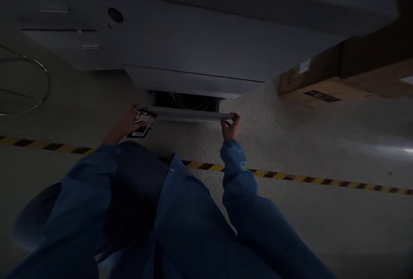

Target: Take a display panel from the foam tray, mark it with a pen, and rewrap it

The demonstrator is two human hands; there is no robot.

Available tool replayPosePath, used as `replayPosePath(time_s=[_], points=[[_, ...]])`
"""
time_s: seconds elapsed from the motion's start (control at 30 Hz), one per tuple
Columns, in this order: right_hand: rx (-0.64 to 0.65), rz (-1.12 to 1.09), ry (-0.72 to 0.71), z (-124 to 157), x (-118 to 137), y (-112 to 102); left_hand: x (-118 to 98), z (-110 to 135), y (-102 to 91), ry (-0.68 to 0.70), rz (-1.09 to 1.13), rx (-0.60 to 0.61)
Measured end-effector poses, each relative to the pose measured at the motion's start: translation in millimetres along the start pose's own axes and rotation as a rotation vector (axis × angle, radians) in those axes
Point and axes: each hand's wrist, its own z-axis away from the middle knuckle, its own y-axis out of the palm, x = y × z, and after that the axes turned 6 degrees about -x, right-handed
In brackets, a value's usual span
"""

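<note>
Low on a grey machine cabinet [193, 42] a flat pale panel [190, 114] lies in front of a dark opening [187, 100]. My right hand [231, 126] is closed round the panel's right end. My left hand [127, 122] reaches to the panel's left end, where a small tag or clip with dark markings [142, 127] hangs; its fingers are mostly hidden and dim. Both arms wear blue sleeves.
A yellow-and-black striped line [290, 176] runs across the speckled floor. Cardboard boxes [325, 81] stand at the right beside the cabinet. A thin wire ring [41, 94] lies at the left. My blue-clad legs fill the lower part of the view.
</note>
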Motion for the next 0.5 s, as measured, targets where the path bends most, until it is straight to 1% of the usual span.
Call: replayPosePath(time_s=[0.13,0.2,0.27,0.37,0.43,0.5], points=[[-0.018,0.074,0.026,49,-5,-30,-6,48,-4.8,0.004,-0.037,0.174],[-0.006,0.101,0.052,69,-5,-44,-10,63,-8.1,-0.020,-0.071,0.263],[0.014,0.126,0.073,82,-4,-54,-14,71,-9.9,-0.022,-0.146,0.351],[0.041,0.168,0.095,87,-5,-69,-16,76,-7.8,0.023,-0.302,0.432],[0.081,0.203,0.097,80,-5,-80,-17,78,-5.2,0.043,-0.393,0.448],[0.131,0.229,0.080,66,1,-91,-20,81,-4.3,0.055,-0.467,0.473]])
